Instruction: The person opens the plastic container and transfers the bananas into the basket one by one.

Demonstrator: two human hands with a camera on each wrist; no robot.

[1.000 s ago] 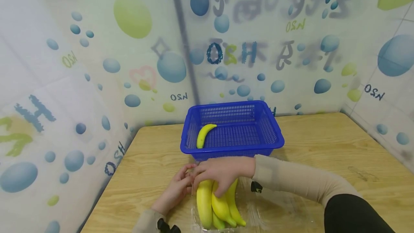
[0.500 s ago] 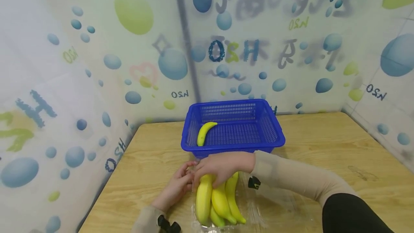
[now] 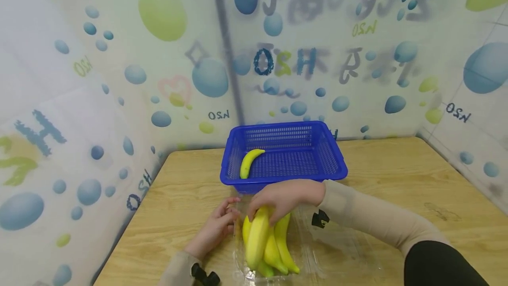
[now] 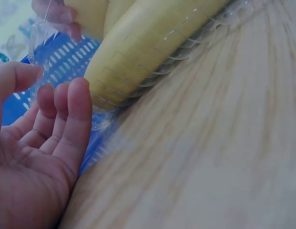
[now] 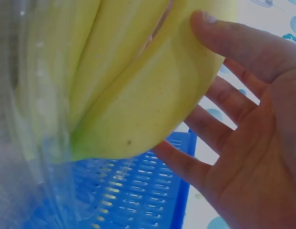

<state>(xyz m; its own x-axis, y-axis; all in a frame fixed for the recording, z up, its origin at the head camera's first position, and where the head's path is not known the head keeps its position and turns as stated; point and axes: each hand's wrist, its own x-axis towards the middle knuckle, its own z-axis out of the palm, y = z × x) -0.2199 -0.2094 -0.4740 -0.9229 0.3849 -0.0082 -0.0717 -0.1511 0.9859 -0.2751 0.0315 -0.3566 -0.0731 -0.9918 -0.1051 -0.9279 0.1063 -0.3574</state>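
Looking down from the head view, I see the person's right hand (image 3: 283,197) gripping a yellow banana (image 3: 257,242) by its far end, thumb and fingers bent round the 2 sides of it. That fruit slants over the other bananas (image 3: 282,242), which lie in a clear plastic container (image 3: 297,242); whether it touches them I can't tell. The left hand (image 3: 216,226) is just beside the container's left edge, its fingers loosely bent. Behind, on the wooden table (image 3: 190,175), stands a blue perforated plastic basket (image 3: 283,180) with 1 banana (image 3: 247,166) in its left part. A bubble-printed wall covering (image 3: 254,109) rises at the back.

In the left wrist view, that hand's palm faces up, the fingers gently curved and the thumb set apart from them, near the clear rim; I can't tell whether it touches. A banana lies just inside the ribbed plastic wall.

In the right wrist view, the thumb presses the near side of the gripped fruit, with the 4 fingers spread along its far side and the basket beyond.
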